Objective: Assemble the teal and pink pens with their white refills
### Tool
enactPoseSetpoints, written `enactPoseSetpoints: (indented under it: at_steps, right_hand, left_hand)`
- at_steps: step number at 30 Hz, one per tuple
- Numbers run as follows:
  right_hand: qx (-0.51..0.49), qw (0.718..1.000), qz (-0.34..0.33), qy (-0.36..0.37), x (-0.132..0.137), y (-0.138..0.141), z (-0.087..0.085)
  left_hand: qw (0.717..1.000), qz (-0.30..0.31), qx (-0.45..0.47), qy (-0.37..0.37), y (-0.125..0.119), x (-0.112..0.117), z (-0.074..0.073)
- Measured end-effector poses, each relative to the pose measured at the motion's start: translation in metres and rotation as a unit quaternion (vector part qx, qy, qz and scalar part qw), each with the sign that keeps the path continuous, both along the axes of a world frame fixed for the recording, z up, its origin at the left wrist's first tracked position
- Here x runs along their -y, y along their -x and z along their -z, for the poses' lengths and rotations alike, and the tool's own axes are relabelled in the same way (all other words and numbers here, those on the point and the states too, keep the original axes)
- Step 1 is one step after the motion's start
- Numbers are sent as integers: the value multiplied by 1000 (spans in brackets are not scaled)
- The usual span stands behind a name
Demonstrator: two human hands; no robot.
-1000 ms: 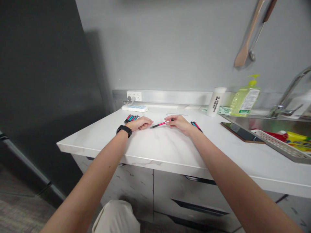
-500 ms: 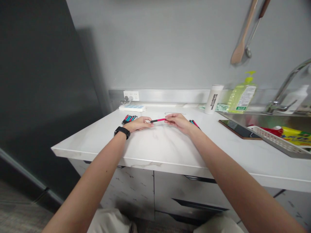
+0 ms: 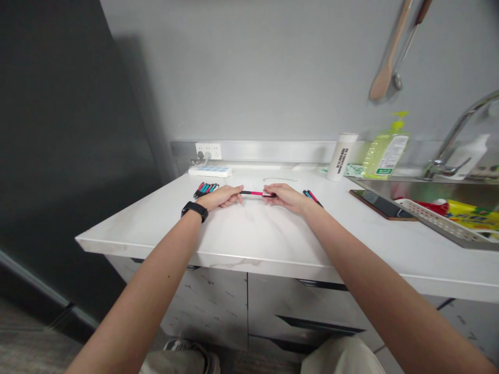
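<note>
Left hand (image 3: 223,197) has its fingers pinched on the dark end of the red-and-black pen (image 3: 255,193), which spans level between both hands above the table (image 3: 249,236); right hand (image 3: 287,198) has its fingers curled around the clip end, can't tell if they grip or just touch. Row of red and blue pens (image 3: 206,190) sits just left of and beyond the left fingers, smaller pen group (image 3: 312,198) just right of the right fingers. Power strip (image 3: 210,171) is past the left fingers, phone (image 3: 382,204) well right of the right ones.
</note>
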State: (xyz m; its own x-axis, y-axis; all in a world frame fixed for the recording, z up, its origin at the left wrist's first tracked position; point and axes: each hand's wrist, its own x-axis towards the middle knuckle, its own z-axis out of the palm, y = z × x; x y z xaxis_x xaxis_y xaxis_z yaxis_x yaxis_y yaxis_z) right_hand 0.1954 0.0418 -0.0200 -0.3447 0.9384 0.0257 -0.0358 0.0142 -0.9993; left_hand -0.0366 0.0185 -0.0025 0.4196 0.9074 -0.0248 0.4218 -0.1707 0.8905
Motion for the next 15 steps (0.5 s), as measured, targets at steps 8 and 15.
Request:
enactPoseSetpoints:
  at_steps: [8,15]
  right_hand:
    - [-32,999,11,-42,0,-2,0]
    - [-6,1000,24,1,0,-3,1]
  left_hand:
    - [1000,4,-1,-3,3,-4,3]
    - [1000,-2,0,3,2,-6,4]
